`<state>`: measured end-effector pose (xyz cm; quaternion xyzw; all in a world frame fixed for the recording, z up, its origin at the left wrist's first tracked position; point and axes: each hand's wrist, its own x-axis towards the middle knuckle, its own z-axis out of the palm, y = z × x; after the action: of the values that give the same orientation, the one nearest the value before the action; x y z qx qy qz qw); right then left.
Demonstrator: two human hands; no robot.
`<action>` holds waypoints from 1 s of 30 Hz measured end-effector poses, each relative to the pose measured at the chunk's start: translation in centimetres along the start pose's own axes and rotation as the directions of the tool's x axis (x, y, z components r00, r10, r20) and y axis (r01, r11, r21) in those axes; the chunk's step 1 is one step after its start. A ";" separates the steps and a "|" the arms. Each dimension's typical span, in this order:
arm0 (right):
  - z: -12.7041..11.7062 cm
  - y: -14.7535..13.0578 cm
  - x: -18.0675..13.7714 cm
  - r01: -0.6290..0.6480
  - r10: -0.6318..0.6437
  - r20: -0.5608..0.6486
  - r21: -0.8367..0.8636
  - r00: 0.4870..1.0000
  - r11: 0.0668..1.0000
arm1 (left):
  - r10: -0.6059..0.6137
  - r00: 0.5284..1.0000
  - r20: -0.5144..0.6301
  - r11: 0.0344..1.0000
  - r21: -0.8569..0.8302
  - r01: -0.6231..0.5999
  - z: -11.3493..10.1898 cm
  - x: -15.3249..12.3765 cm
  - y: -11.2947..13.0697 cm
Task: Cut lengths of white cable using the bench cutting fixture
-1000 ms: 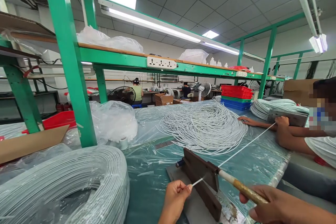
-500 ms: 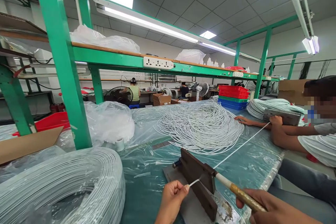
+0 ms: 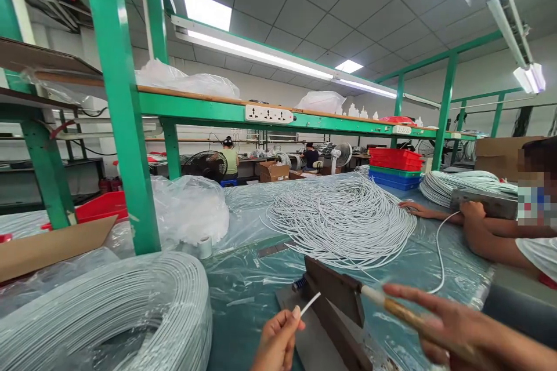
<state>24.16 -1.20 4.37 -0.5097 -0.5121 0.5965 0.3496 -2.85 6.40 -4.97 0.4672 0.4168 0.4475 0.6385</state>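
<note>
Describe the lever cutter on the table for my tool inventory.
The cutter is dark brown metal: a hinged blade on a grey base plate, a small blue spring at its far end, and a white-and-brass-coloured handle. It sits on the plastic-covered table. The right hand, blurred, lies on the handle; the left hand pinches a white cord end beside the blade.

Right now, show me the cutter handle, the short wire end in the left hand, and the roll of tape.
Cutter handle point(image 3: 402, 311), head view, on the brass-coloured grip.
Wire end point(image 3: 310, 304), head view, on the middle of the white piece above the fingers.
Tape roll point(image 3: 204, 247), head view, on its outer side.
</note>
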 end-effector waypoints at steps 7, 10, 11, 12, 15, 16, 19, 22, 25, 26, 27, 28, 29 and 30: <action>2.0 -11.7 4.5 0.145 -0.244 0.223 0.384 0.944 0.912 | 0.025 0.997 0.069 0.998 -0.056 -0.021 0.0 0.3 -0.9; 3.0 -13.7 9.6 0.273 -0.365 0.213 0.363 0.906 0.891 | 0.023 0.996 0.081 0.996 -0.085 -0.016 -0.1 0.7 -1.5; 3.4 -14.1 11.4 0.322 -0.401 0.196 0.339 0.895 0.884 | 0.016 0.996 0.084 0.995 -0.100 -0.008 -0.1 0.8 -1.6; 3.9 -14.4 13.2 0.367 -0.431 0.174 0.305 0.886 0.879 | 0.012 0.996 0.086 0.993 -0.116 -0.002 -0.2 0.8 -1.7; 5.5 -15.0 18.1 0.423 -0.449 0.110 0.201 0.887 0.884 | 0.002 0.996 0.094 0.986 -0.168 0.014 -0.3 0.6 -1.5; 6.0 -15.1 19.4 0.417 -0.438 0.096 0.183 0.894 0.891 | 0.000 0.996 0.092 0.983 -0.182 0.017 -0.3 0.5 -1.4; 7.2 -15.0 22.6 0.377 -0.391 0.080 0.148 0.917 0.914 | 0.004 0.997 0.078 0.982 -0.191 0.011 -0.5 0.3 -1.2; 7.9 -14.5 24.5 0.355 -0.366 0.097 0.110 0.926 0.928 | 0.008 0.995 0.101 0.987 -0.163 0.008 -0.8 0.6 -1.5; 8.1 -14.0 25.4 0.348 -0.357 0.158 0.082 0.921 0.934 | 0.015 0.994 0.113 0.989 -0.145 0.001 -1.2 0.9 -1.9; 8.1 -13.8 25.4 0.349 -0.356 0.175 0.073 0.918 0.934 | 0.014 0.994 0.104 0.990 -0.144 0.001 -1.4 1.0 -1.9; 8.1 -13.7 25.3 0.352 -0.357 0.184 0.064 0.916 0.934 | 0.003 0.995 0.098 0.989 -0.148 0.011 -1.5 1.0 -1.9; 8.1 -13.6 25.0 0.360 -0.364 0.179 0.054 0.914 0.931 | -0.010 0.996 0.088 0.988 -0.156 0.023 -1.6 1.0 -1.9; 8.0 -13.5 24.6 0.379 -0.381 0.160 0.042 0.911 0.924 | -0.023 0.997 0.078 0.985 -0.167 0.036 -1.7 0.9 -1.8; 8.0 -13.3 23.9 0.409 -0.409 0.133 0.031 0.903 0.912 | -0.033 0.997 0.073 0.983 -0.178 0.046 -1.7 0.8 -1.6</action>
<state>9.43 22.29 10.91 -0.3485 -0.6295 0.5442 0.4315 -4.00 7.32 -7.02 0.4146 0.3614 0.4540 0.7010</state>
